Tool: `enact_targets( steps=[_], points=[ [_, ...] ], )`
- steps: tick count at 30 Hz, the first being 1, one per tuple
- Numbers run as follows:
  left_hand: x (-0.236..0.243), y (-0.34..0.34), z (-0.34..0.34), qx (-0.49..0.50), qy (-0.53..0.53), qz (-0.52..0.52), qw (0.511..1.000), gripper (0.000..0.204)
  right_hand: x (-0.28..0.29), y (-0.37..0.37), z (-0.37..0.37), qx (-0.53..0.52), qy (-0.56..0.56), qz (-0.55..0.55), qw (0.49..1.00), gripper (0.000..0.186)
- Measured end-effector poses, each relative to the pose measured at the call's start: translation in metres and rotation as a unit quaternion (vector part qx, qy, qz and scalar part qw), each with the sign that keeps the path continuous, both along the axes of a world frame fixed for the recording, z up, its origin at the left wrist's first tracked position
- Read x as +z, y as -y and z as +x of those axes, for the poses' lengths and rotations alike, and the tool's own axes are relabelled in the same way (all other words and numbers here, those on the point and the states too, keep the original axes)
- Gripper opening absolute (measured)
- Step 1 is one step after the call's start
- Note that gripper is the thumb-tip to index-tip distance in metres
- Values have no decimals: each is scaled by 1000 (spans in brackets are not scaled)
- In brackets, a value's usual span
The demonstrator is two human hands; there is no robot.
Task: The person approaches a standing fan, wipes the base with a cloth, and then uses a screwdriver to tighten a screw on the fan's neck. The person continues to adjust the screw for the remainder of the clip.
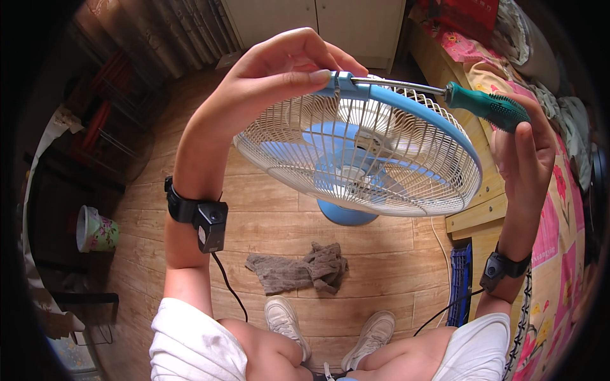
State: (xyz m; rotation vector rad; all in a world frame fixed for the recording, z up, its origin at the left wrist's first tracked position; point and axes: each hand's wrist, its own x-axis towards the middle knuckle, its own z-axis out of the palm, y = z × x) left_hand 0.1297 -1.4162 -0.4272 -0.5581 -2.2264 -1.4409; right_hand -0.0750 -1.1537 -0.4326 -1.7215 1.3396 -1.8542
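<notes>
In front of me an electric fan (438,118) with a white wire cage, blue blades and a blue rim stands on a round blue base (346,214). My left hand (276,71) pinches the top of the rim, its thumb against a blue clip (343,84). A screwdriver (486,106) with a green textured handle lies almost level along the rim, its metal shaft reaching the clip from the right. The handle is in the grip of my right hand (528,152); its exact tip contact is too small to tell.
A crumpled grey-brown cloth (292,273) lies on the wooden floor near my shoes. A flowered bin (100,230) and red stools (95,130) are at the left. To the right are a blue crate (460,279), a white cord (438,244) and a bed with pink flowered bedding (551,254).
</notes>
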Motion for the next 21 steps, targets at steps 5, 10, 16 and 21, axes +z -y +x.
enact_targets(
  steps=[5,10,16,21],
  points=[
    [0,-1,1,2,10,16,1000,15,5,0,11,-96,15,66,993,35],
    [0,0,1,1,1,12,1000,14,6,-1,14,-114,-61,49,990,33],
    [-1,1,1,7,-2,14,1000,13,0,1,9,-138,-173,-45,974,31],
    [0,1,3,8,7,11,1000,14,-2,3,4,-126,-158,-22,979,32]
  ],
)
